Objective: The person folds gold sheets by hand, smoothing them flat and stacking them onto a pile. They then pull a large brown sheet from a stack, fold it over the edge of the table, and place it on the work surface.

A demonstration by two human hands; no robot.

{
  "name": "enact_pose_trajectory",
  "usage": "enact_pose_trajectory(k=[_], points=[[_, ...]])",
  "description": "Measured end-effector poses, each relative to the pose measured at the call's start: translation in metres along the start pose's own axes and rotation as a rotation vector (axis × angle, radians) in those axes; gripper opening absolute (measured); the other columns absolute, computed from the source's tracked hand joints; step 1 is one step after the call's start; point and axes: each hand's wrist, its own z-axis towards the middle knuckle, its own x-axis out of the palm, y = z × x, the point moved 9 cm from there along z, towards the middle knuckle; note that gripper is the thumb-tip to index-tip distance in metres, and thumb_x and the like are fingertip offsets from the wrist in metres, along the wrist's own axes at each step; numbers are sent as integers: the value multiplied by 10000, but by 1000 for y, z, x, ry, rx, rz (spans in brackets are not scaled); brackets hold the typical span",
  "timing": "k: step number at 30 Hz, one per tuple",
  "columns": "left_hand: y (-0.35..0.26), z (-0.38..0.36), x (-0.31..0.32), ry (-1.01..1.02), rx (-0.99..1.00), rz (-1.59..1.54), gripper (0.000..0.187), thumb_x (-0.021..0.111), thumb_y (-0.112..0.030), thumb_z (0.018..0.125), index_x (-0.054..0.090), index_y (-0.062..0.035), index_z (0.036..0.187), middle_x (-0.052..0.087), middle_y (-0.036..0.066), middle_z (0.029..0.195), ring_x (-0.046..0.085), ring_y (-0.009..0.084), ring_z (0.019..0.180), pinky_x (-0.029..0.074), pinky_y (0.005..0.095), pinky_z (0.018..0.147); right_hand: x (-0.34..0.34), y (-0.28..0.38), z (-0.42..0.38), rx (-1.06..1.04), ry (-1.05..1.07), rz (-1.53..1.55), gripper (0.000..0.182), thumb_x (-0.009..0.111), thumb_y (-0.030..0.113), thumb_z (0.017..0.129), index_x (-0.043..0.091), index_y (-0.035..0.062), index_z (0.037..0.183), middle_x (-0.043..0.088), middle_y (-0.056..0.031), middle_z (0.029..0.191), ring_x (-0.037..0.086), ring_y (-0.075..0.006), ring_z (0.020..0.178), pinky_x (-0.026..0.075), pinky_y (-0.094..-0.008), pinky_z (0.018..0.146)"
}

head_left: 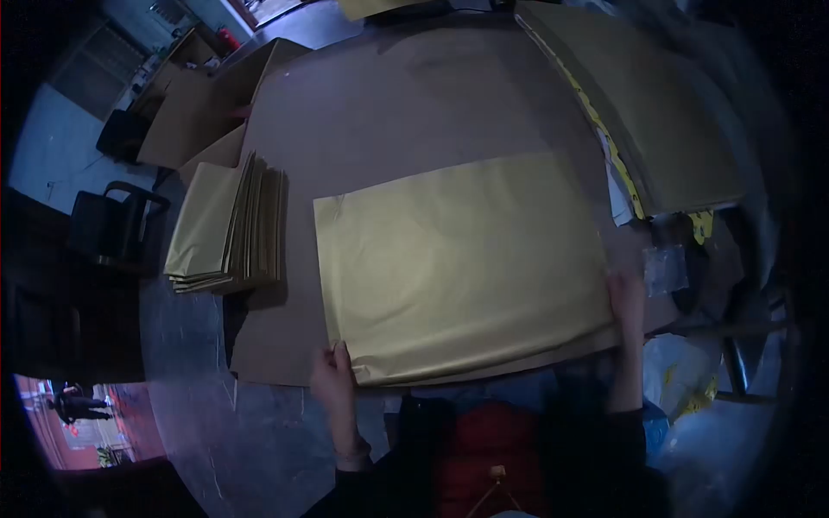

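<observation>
Gold paper (466, 268) was judged light, crease-prone, best edge-held; near-left corner was pinched by left grip (333, 375); right grip (628, 300) state couldn't be told.

No lettering, number or brand can be read anywhere. Small dark marks show on the yellow strip (623, 166) edging the brown stack (665, 121) at right (whether print or plain pattern, they are too small and dim to tell).
</observation>
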Motion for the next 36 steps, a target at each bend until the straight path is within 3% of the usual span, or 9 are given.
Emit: enact_pose_trajectory(k=[8,9,20,23,27,31,34,36], points=[[10,1,6,25,-27,-108,368,615,-414,836,575,-67,949,651,117,799,637,314,723,474,420,638,17,-36,14,-35,-1,-47,364,554,306,871,593,-56,857,585,-273,823,572,-423,801,426,-474,669],[6,1,3,19,-32,-63,328,641,-330,840,542,-34,941,648,147,802,635,310,715,478,392,640,19,-37,16,-59,-4,-83,364,555,308,871,593,-53,858,586,-270,821,575,-421,801,430,-470,672],[5,1,1,-29,10,-102,305,648,-329,838,576,-43,920,637,125,762,619,265,669,473,375,623,10,-21,6,-45,-44,-76,390,543,346,883,594,-41,877,583,-264,811,575,-414,793,426,-474,676],[4,1,3,58,-58,-51,348,625,-382,833,583,-65,971,653,129,826,639,313,760,477,404,647,14,-28,8,-26,-34,-100,399,543,356,884,592,-41,868,575,-261,794,571,-416,780,422,-476,671],[8,1,4,-8,-10,7,342,616,-389,838,586,-75,972,643,120,786,630,316,725,469,412,633,8,-16,4,-33,-27,19,403,553,353,881,584,-47,837,563,-262,780,562,-420,764,415,-480,655],[6,1,4,40,-21,-66,347,614,-390,840,585,-64,958,648,126,791,632,319,732,468,416,632,8,-23,5,-33,-79,-71,393,564,343,873,588,-46,825,567,-261,780,565,-419,759,419,-477,653],[-5,-1,-2,31,22,-62,352,614,-375,842,576,-66,1008,646,127,773,632,318,726,467,420,631,11,-24,7,26,-39,-120,372,576,326,861,592,-44,822,571,-263,777,571,-415,759,422,-475,653],[-8,0,-3,25,25,39,375,617,-317,847,547,-72,1123,642,136,780,632,307,720,468,415,629,15,-24,8,1,-17,-113,365,576,324,853,593,-40,823,584,-254,770,581,-410,761,428,-478,657]])
